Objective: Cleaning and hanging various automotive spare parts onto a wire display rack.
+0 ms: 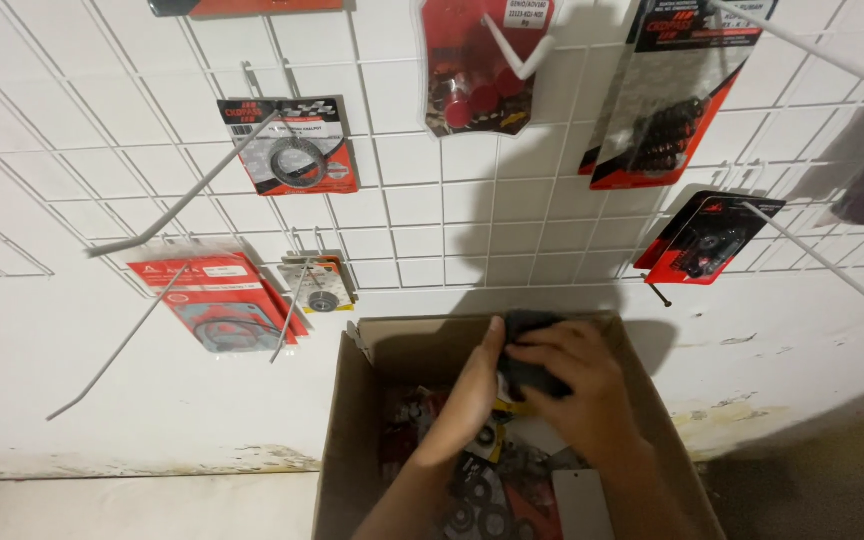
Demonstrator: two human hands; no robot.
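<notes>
Presently, in the head view, both hands work over an open cardboard box (352, 440) standing against a white wall. The right hand (582, 385) is curled over a dark, soft-looking item (530, 350), fingers closed on it from above, near the box's far edge. The left hand (472, 395) lies flat along that item's side, fingers together, steadying it. Below them the box holds a jumble of packaged parts (482, 490), dark rings and red-backed cards.

On the wall, a white wire grid (402, 200) carries long hooks with hanging packets: a ring packet (292, 148), a red blister pack (477, 70), a gasket packet (217, 300).

Judged stage: the dark item is in grip, just above the contents. Any further handling calls for a firm hold and care around the projecting hooks.
</notes>
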